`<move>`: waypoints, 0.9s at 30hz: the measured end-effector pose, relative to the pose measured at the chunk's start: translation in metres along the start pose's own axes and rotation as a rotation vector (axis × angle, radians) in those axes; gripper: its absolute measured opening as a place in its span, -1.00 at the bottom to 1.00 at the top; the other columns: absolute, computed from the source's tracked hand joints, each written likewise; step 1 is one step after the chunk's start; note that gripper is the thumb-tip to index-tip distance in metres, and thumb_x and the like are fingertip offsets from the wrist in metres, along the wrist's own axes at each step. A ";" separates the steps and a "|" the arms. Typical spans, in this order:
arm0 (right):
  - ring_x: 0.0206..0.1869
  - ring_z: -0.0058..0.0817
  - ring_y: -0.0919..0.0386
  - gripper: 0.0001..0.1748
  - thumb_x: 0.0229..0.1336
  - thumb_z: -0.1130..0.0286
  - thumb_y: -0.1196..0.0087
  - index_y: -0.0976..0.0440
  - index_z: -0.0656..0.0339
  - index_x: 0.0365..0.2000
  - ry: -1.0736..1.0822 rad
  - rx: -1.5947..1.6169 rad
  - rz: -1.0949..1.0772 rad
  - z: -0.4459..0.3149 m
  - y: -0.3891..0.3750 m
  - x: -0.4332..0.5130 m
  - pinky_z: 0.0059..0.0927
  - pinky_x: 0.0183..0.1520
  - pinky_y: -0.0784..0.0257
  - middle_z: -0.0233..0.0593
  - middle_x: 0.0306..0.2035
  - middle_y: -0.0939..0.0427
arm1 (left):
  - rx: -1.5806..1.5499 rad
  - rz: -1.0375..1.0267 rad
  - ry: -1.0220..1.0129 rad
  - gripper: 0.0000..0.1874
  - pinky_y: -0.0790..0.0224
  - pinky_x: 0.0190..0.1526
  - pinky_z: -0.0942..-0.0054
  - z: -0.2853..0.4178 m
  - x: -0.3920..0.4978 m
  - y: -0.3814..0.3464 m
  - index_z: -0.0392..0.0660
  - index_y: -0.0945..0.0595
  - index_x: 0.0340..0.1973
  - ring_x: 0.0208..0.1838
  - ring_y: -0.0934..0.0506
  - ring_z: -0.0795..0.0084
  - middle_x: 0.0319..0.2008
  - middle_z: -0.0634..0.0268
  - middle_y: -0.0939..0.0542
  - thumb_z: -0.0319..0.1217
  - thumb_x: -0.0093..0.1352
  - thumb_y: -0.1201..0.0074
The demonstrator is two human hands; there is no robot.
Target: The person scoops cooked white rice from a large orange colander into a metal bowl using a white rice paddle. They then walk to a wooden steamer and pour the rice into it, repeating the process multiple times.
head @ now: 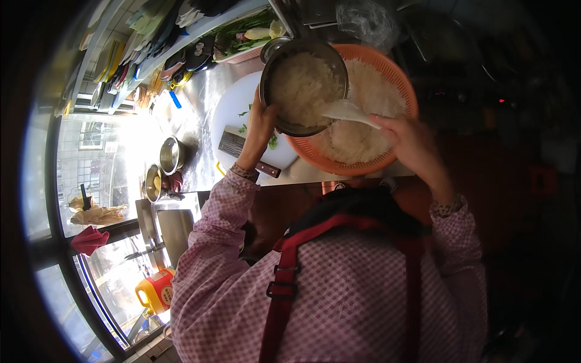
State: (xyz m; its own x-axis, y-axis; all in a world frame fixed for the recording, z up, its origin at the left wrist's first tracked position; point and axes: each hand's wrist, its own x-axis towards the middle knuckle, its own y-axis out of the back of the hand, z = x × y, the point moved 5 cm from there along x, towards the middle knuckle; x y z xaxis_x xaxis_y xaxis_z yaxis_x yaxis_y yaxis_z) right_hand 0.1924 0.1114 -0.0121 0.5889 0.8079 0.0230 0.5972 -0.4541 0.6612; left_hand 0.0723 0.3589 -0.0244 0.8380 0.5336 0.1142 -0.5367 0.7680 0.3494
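My left hand [261, 129] grips the rim of a round metal bowl [267, 79], tilted over the left part of an orange plastic colander [411, 97]. Cooked white rice [304, 88] fills much of the bowl, and more rice [363, 140] lies in the colander. In my right hand [401, 136] is a white rice paddle [347, 112], its blade at the bowl's lower right edge. Left of the colander, a cleaver [236, 143] with a wooden handle rests on a round white cutting board [227, 100], beside bits of green herb [273, 141].
A basket of green vegetables [245, 38] stands behind the board. Two metal bowls [171, 155] [154, 183] sit on the steel counter at left. Clear plastic film [367, 22] lies behind the colander. A yellow jug [156, 291] stands lower left.
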 end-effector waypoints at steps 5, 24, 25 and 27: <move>-0.44 -0.24 -0.43 -0.65 0.03 0.55 0.10 -0.45 0.18 -0.11 0.179 -0.357 0.065 -0.031 -0.025 0.002 -0.28 -0.39 -0.34 -0.14 -0.51 -0.36 | -0.060 -0.051 0.157 -0.56 -0.25 -0.48 0.61 0.018 -0.003 -0.008 -0.27 -0.27 0.05 -0.48 -0.37 0.56 -0.40 0.28 -0.43 -0.53 0.23 0.28; -0.27 -0.29 -0.54 -0.68 0.12 0.38 0.07 -0.43 0.26 -0.11 -0.243 0.165 0.077 0.057 -0.013 -0.025 -0.40 -0.23 -0.40 -0.01 -0.28 -0.53 | -0.166 0.058 0.197 -0.63 -0.20 -0.25 0.56 0.004 -0.030 0.005 -0.28 -0.36 -0.04 -0.29 -0.34 0.53 -0.30 0.30 -0.41 -0.45 0.24 0.23; -0.27 -0.29 -0.54 -0.68 0.12 0.39 0.07 -0.44 0.26 -0.11 -0.221 0.150 0.064 0.054 -0.012 -0.026 -0.40 -0.24 -0.40 0.00 -0.28 -0.53 | -0.165 0.064 0.170 -0.64 -0.20 -0.25 0.56 0.005 -0.030 0.006 -0.28 -0.36 -0.05 -0.29 -0.35 0.52 -0.31 0.30 -0.41 -0.45 0.24 0.23; -0.27 -0.27 -0.54 -0.69 0.11 0.41 0.06 -0.44 0.26 -0.12 -0.209 0.158 0.177 0.044 -0.002 -0.025 -0.39 -0.25 -0.40 0.00 -0.30 -0.53 | -0.178 0.089 0.095 -0.63 -0.23 -0.46 0.58 0.000 -0.027 0.008 -0.28 -0.34 -0.04 -0.46 -0.36 0.56 -0.43 0.32 -0.42 -0.51 0.22 0.26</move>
State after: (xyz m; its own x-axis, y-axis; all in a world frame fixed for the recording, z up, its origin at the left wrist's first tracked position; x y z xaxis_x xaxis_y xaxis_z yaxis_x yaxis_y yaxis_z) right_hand 0.2001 0.0760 -0.0471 0.7805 0.6240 -0.0383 0.5431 -0.6465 0.5358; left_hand 0.0453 0.3510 -0.0249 0.7781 0.6264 0.0466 -0.6239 0.7624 0.1715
